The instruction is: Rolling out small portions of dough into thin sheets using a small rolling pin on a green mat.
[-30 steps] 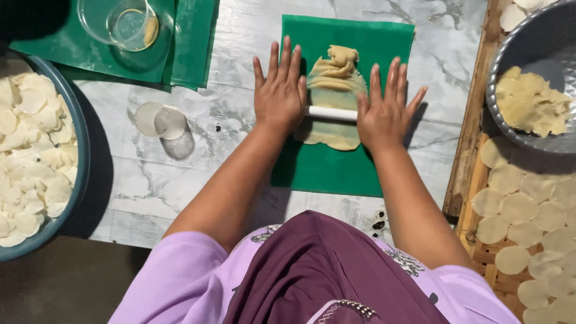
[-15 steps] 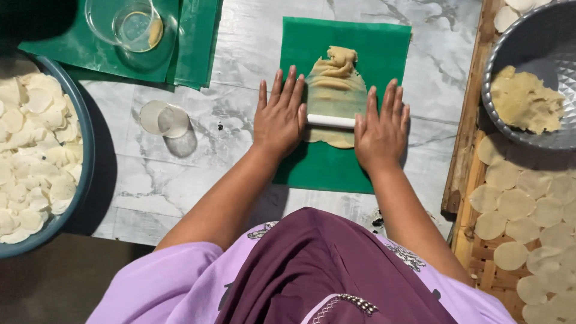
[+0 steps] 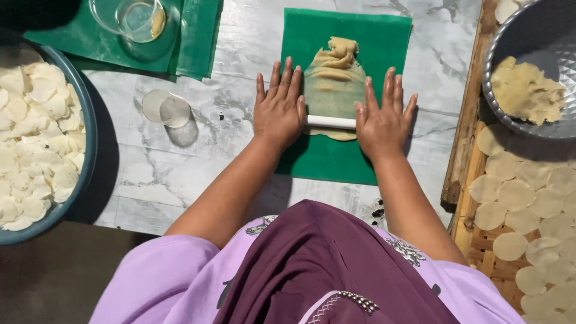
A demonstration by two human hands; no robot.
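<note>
- Head view looks straight down on a white marble-patterned table (image 3: 180, 174) with grey veins; a dark floor shows at the lower left.
- A green sheet (image 3: 384, 42) lies flat at the middle of the table, and a second, folded green sheet (image 3: 192, 42) lies at the upper left with a clear glass bowl (image 3: 129, 18) standing on it.
- A blue basin (image 3: 90, 138) at the left edge is heaped with pale round wafers, and a small clear lid (image 3: 167, 109) rests on the bare marble between the basin and the middle sheet.
- At the right, a metal bowl (image 3: 510, 36) holds a lump of pale dough, and below it a woven tray (image 3: 465, 180) carries flat dough rounds laid side by side.
- The dough (image 3: 336, 78) lies on the middle green sheet, pressed thin near the hands and bunched in folds at its far end.
- A white rolling pin (image 3: 331, 122) lies crosswise on the near part of the dough.
- The left hand (image 3: 279, 108) lies flat, palm down, fingers spread and pointing away, pressing on the left end of the rolling pin.
- The right hand (image 3: 384, 117) mirrors it on the right end, flat and spread, not curled round the pin.
- Both forearms reach forward from lilac sleeves.
</note>
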